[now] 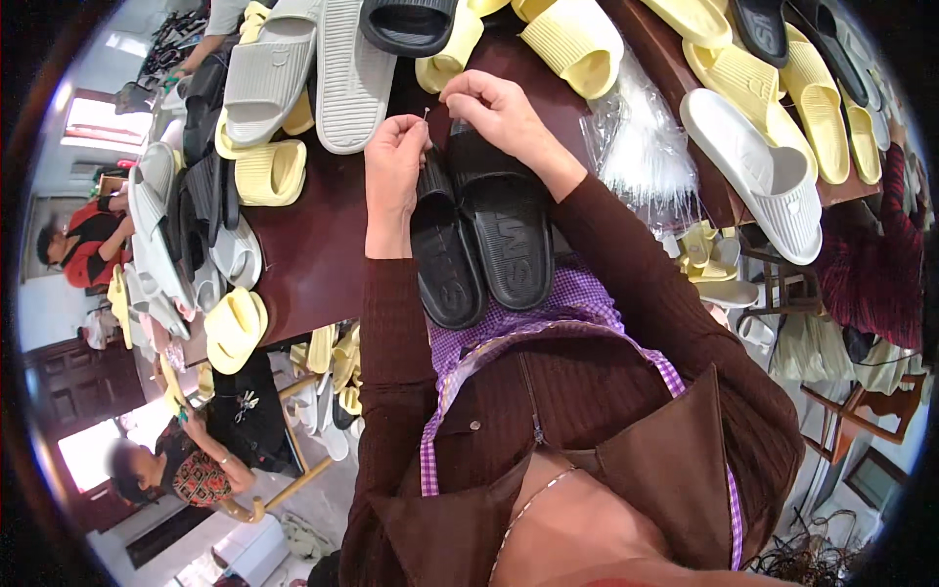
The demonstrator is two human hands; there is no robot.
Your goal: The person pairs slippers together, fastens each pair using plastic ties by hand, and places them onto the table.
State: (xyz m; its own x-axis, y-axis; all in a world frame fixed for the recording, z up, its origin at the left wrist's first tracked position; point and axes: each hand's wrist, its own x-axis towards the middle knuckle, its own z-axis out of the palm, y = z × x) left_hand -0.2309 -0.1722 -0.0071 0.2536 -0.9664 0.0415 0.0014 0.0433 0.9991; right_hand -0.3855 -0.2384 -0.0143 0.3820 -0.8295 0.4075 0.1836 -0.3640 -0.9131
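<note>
A pair of black slide sandals lies at the table's near edge, toes away from me: the left slide (450, 259) and the right slide (509, 245) side by side. My left hand (396, 166) is over the left slide's strap, its thumb and fingers pinched together. A thin pale strand (426, 113) pokes up from that pinch. My right hand (504, 112) is just beyond the right slide's strap, fingers curled and thumb bent in. Whatever it may hold is too small to make out. The two hands are close but apart.
On the dark red table (313, 240), grey slides (269, 83) and yellow slides (269, 174) are piled at left. A bundle of thin white strands in clear plastic (641, 147) lies to the right, near a light grey slide (758, 176). Several people work around other tables.
</note>
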